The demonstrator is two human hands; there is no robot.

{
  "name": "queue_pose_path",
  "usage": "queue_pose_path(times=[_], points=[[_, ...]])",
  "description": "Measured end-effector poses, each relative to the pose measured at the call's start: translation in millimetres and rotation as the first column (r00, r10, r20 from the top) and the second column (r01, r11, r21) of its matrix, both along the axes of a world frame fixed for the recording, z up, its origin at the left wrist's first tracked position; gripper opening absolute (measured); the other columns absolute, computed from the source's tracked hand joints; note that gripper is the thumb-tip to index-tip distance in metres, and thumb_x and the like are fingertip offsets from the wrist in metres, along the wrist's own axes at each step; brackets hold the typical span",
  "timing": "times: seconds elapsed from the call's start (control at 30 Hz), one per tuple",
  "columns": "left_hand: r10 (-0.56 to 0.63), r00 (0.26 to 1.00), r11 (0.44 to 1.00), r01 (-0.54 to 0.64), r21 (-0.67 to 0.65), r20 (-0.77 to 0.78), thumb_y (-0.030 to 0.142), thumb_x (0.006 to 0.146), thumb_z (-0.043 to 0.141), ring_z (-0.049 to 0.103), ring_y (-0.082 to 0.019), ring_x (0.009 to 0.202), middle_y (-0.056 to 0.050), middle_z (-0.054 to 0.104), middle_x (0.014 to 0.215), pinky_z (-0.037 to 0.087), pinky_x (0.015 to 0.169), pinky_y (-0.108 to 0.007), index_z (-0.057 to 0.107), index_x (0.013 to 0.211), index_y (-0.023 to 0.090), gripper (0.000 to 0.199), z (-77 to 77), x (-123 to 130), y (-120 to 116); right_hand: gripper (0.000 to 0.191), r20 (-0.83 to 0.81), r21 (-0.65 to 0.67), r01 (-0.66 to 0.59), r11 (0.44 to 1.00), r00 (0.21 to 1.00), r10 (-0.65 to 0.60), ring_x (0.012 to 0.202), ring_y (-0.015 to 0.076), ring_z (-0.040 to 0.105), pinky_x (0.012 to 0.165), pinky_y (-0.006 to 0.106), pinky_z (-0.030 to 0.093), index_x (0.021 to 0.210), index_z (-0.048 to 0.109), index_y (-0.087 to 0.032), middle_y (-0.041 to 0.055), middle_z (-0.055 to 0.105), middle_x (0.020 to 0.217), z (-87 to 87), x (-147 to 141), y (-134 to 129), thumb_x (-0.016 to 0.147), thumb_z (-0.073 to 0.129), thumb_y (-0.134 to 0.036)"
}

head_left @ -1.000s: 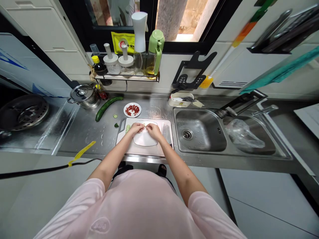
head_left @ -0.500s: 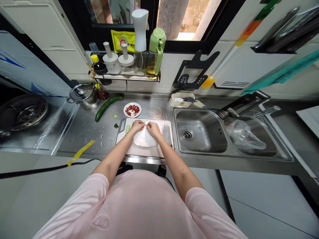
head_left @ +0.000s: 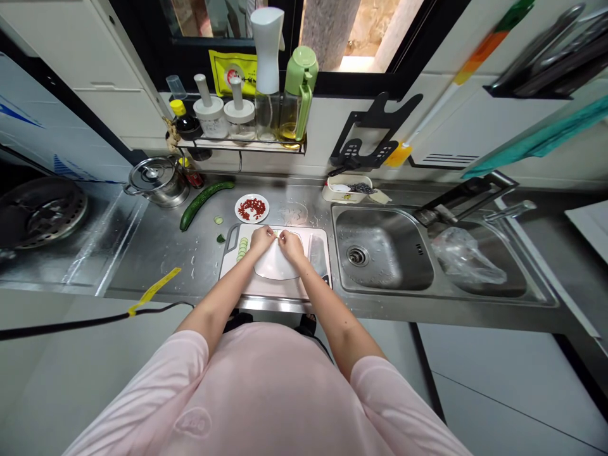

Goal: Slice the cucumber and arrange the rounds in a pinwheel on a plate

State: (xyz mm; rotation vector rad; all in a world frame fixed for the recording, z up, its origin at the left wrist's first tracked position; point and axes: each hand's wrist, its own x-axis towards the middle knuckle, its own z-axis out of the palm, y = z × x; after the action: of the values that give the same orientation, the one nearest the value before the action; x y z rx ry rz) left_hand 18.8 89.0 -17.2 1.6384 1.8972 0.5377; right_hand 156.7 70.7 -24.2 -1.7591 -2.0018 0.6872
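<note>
My left hand point(head_left: 262, 240) and my right hand point(head_left: 290, 245) meet over the far part of a white plate point(head_left: 277, 271) with a dark rim. Fingertips of both are pinched on a small pale-green cucumber slice point(head_left: 276, 234), mostly covered by the fingers. Under the plate lies a light cutting board point(head_left: 278, 290) with a grey handle. A row of cucumber slices point(head_left: 242, 248) rests on the board, left of my left hand. Along its right side lies a kitchen knife point(head_left: 317, 249), its dark handle partly behind my right forearm.
Behind the board are a plate of chopped red pieces point(head_left: 252, 208) and a whole cucumber point(head_left: 204, 204). A lidded pot point(head_left: 159, 182) stands back left. To the right is a double sink point(head_left: 380, 253) with a plastic bag point(head_left: 468, 256). A bottle shelf point(head_left: 242, 145) hangs above.
Both hands stay pinched together over the plate, with only slight finger movement. The view has shifted a little; the things on the counter remain in place.
</note>
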Motion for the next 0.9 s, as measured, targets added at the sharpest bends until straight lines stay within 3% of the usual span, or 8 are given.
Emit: queue_pose_path(times=[0.17, 0.9], points=[[-0.011, 0.997, 1.0, 0.009, -0.022, -0.072, 0.028, 0.074, 0.062, 0.06, -0.017, 0.077, -0.004, 0.068, 0.082, 0.04, 0.07, -0.024, 0.065, 0.088, 0.02, 0.017, 0.6, 1.2, -0.5, 0.017, 0.05, -0.036, 0.02, 0.999, 0.999, -0.018, 0.076, 0.0158, 0.054, 0.066, 0.023, 0.033, 0.097, 0.06, -0.019, 0.0058, 0.064, 0.088, 3.5, -2.6, -1.0, 0.085, 0.048, -0.023], [-0.029, 0.992, 0.999, 0.026, -0.026, -0.119, 0.027, 0.077, 0.057, 0.06, -0.018, 0.081, -0.005, 0.068, 0.082, 0.041, 0.073, -0.025, 0.064, 0.091, 0.02, 0.017, 0.1, 5.6, -5.1, 0.02, 0.105, -0.089, 0.058, 0.994, 0.993, -0.048, 0.08, 0.0181, 0.058, 0.065, 0.024, 0.032, 0.099, 0.058, -0.018, 0.0077, 0.066, 0.089, 4.3, -9.2, -3.6, 0.089, 0.042, -0.023]])
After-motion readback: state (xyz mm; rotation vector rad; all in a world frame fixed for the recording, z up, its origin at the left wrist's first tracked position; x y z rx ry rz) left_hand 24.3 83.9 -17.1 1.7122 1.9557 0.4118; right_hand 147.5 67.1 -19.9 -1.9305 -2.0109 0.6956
